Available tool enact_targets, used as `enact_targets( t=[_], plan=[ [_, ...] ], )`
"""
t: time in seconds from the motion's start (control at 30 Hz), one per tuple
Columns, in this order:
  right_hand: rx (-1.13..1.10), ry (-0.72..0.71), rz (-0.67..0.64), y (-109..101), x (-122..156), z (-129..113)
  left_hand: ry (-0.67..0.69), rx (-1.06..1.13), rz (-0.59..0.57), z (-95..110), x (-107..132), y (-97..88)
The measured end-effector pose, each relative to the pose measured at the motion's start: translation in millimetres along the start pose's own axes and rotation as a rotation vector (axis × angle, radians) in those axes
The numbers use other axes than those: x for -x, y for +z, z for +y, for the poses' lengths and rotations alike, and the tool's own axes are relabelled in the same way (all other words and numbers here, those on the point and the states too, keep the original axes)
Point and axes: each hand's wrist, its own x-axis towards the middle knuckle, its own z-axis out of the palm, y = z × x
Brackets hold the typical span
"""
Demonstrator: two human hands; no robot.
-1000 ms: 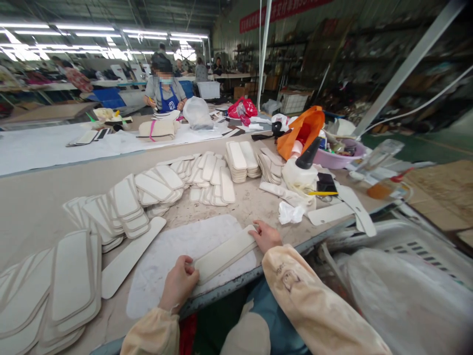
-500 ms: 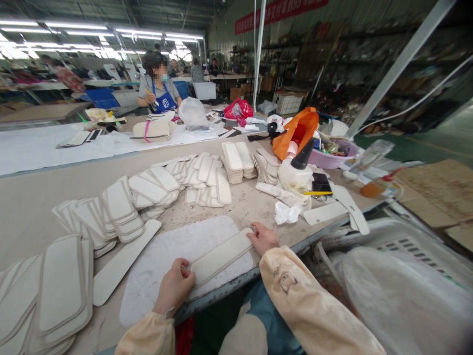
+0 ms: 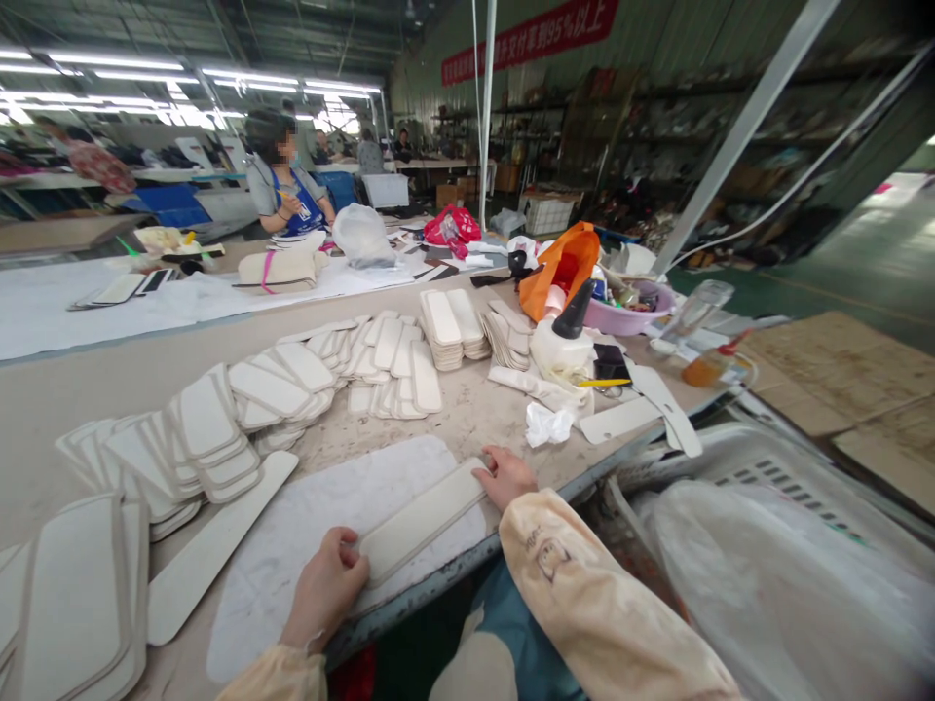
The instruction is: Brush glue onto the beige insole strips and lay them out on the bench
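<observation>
A long off-white panel (image 3: 424, 518) with rounded corners lies slantwise near the table's front edge, seemingly more than one layer thick. My left hand (image 3: 328, 584) pinches its near left end, fingers curled. At the far right end, my right hand (image 3: 509, 477) grips the same panel between thumb and fingers. Under it is a smooth white sheet (image 3: 255, 574). Just left of the sheet rests a single long pale strip (image 3: 223, 545). Fanned piles of similar rounded pieces (image 3: 208, 419) spread over the table's left side, with a larger stack (image 3: 73, 594) closest to me.
An orange bag (image 3: 559, 268), a white bottle with black nozzle (image 3: 562, 341), a purple basin (image 3: 632, 310) and crumpled tissue (image 3: 549, 424) sit at right. A plastic-lined crate (image 3: 774, 545) stands beside the table. A person in a blue apron (image 3: 296, 209) works across from me.
The view has turned a little to the right, so everything appears shifted left. Both hands keep the same hold on the panel, with no clear movement against the table.
</observation>
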Motion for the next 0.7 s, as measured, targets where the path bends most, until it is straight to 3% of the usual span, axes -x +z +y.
enact_targets(
  t=[0.33, 0.43, 0.6, 0.7],
  plan=[
    [0.026, 0.004, -0.008, 0, -1, 1, 0.014, -0.008, 0.031, -3, -2, 2.1],
    [0.009, -0.007, -0.018, 2, 0, 3, 0.017, 0.101, 0.023, -6, 0, 2.3],
    [0.024, -0.045, 0.014, 7, -1, 10, -0.073, 0.518, -0.025, -13, 9, 4.0],
    [0.019, -0.059, 0.015, 9, -1, 12, -0.059, 0.463, 0.031, -14, 14, 5.0]
  ],
)
